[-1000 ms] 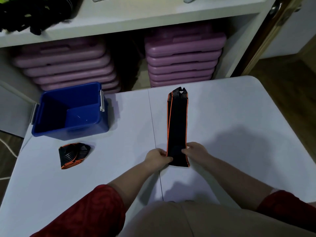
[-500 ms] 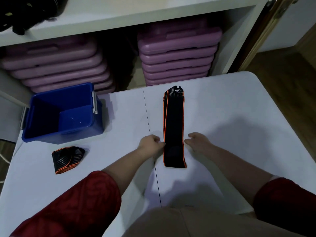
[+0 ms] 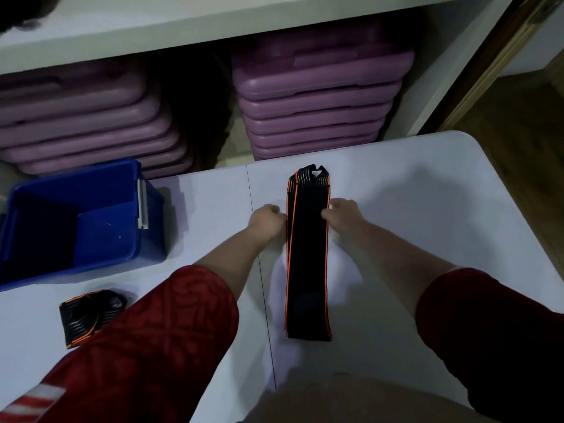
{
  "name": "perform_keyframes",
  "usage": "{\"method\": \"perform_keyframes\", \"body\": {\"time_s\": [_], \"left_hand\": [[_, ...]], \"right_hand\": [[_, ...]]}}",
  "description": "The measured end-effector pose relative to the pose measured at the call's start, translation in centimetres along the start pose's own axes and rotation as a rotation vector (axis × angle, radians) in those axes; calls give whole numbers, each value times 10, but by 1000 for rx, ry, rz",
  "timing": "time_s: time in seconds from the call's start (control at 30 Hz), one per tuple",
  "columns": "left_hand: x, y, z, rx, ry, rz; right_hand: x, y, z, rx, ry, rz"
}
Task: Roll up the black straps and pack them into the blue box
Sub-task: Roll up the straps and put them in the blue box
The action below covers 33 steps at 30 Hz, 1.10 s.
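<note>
A long stack of black straps with orange edges (image 3: 307, 270) lies flat on the white table (image 3: 412, 209), running away from me. My left hand (image 3: 267, 221) rests against its left edge near the far end, fingers curled. My right hand (image 3: 340, 213) pinches the strap's right edge at the same height. A rolled black-and-orange strap (image 3: 88, 315) lies at the near left, partly behind my red sleeve. The blue box (image 3: 146, 239) stands open at the left, its inside looking empty.
Two stacks of purple plastic cases (image 3: 317, 102) sit under a white shelf (image 3: 152, 29) behind the table. The table's right edge curves off toward a wooden floor (image 3: 525, 132). A seam runs down the table beside the strap.
Both hands slid from the strap's near end up along its edges toward the far end. The camera leaned forward over the table.
</note>
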<state>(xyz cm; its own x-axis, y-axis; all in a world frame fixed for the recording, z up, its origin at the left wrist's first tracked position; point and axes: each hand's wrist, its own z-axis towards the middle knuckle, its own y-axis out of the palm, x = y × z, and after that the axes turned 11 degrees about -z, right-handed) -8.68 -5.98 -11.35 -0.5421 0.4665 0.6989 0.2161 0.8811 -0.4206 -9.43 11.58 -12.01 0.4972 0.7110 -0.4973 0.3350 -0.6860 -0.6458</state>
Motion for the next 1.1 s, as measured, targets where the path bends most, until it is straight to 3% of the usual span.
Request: {"method": "perform_keyframes", "body": {"time_s": [0.13,0.33,0.7,0.83,1.0,1.1], "left_hand": [[5,10,7,-75,19,-56],[-5,11,-5,-31,15,-28],[-65,27,-107,-136,-9,37],[-85,38,-138,-124,-7,-23],[-105,38,-160,-132,-5,-136],[-119,35,-171,-115,96,-6]], "right_hand": [[2,13,8,-33,-96,21],[10,15,-10,-64,-133,31],[73,41,-96,-142,-84,57],[88,61,-133,-203,-235,-7],[101,70,-156,-145,-292,23],[111,73,-167,-123,-308,-20]]}}
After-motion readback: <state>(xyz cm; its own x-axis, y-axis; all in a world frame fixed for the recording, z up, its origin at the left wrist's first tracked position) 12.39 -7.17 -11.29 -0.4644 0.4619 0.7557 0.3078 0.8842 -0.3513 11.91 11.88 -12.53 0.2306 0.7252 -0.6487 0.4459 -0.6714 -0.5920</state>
